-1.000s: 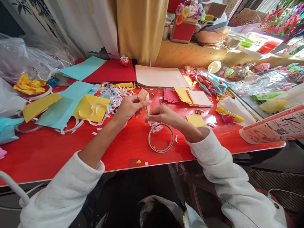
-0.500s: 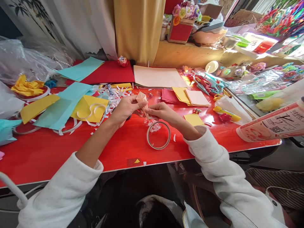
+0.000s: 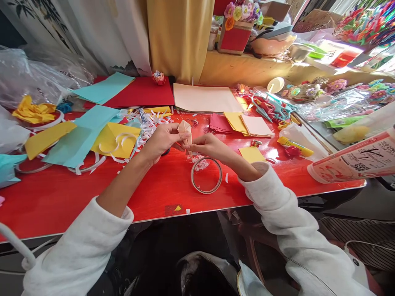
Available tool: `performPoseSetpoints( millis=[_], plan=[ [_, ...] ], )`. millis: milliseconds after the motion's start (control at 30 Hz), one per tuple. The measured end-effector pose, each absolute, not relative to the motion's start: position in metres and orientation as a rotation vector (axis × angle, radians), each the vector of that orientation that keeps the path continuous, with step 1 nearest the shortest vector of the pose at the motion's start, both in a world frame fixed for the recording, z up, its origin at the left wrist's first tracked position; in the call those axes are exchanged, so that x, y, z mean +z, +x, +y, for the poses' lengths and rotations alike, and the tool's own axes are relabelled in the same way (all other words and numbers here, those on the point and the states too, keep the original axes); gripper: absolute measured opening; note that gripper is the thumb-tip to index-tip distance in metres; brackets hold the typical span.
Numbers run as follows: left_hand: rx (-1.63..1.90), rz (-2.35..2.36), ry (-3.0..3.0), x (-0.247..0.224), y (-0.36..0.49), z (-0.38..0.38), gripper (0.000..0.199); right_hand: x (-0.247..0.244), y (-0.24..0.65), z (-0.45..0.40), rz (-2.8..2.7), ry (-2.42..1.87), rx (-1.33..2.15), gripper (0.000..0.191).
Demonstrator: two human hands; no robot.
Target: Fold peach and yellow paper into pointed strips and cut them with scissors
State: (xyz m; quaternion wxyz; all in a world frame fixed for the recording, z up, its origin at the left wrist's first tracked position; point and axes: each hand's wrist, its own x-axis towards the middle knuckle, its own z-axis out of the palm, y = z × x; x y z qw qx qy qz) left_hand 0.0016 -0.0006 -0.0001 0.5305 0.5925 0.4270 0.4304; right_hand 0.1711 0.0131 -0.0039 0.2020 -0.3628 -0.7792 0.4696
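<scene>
The folded peach paper (image 3: pixel 184 126) is held above the red table (image 3: pixel 154 195), between the left hand (image 3: pixel 162 142) and the right hand (image 3: pixel 206 144). The left hand is clamped on it, thumb across the front at mid-length; the wider, faceted end projects above the thumb, and the narrow end points down toward the table. The right hand has thumb and fingers closed together on the narrow part, just below the left thumb. The fingers cover the middle of the piece, so its folds there cannot be inspected. Whether the narrow tip touches the table cannot be told. Directly on the near side of the grip lies a tape ring (image 3: pixel 192 177), flat on the table, with white crumbs (image 3: pixel 202 163) showing partly inside its far edge. These two items occupy the surface nearest the narrow end. Paper shreds (image 3: pixel 152 128) lie beyond and beside the left hand, next to a yellow sheet (image 3: pixel 115 142) and a light blue sheet (image 3: pixel 80 137). Beyond the right hand are red squares (image 3: pixel 219 123), yellow squares (image 3: pixel 236 122) and pale pink squares (image 3: pixel 256 126), overlapping one another. A single yellow square (image 3: pixel 251 155) lies near the right wrist, and a yellow glue tube (image 3: pixel 295 147) is farther right.
</scene>
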Motion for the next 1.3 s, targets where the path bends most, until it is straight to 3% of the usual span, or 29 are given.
performPoseSetpoints(
  millis=[500,800,967,1300],
  plan=[
    [1.074,1.137,1.478,-0.006,0.003,0.000,0.026,-0.011,0.174,0.017,-2.312,-0.980,1.425,0.037],
    [1.220,1.128,1.357,0.000,0.004,0.002,0.042,-0.001,0.173,0.016,-1.726,-0.937,1.333,0.035],
    [0.974,1.101,1.536,-0.010,0.011,-0.001,0.036,-0.001,0.169,0.011,-1.578,-0.949,1.164,0.039],
    [1.214,1.137,1.520,-0.015,0.028,-0.011,0.025,-0.006,0.162,0.005,-1.556,-1.031,1.057,0.041]
  ],
)
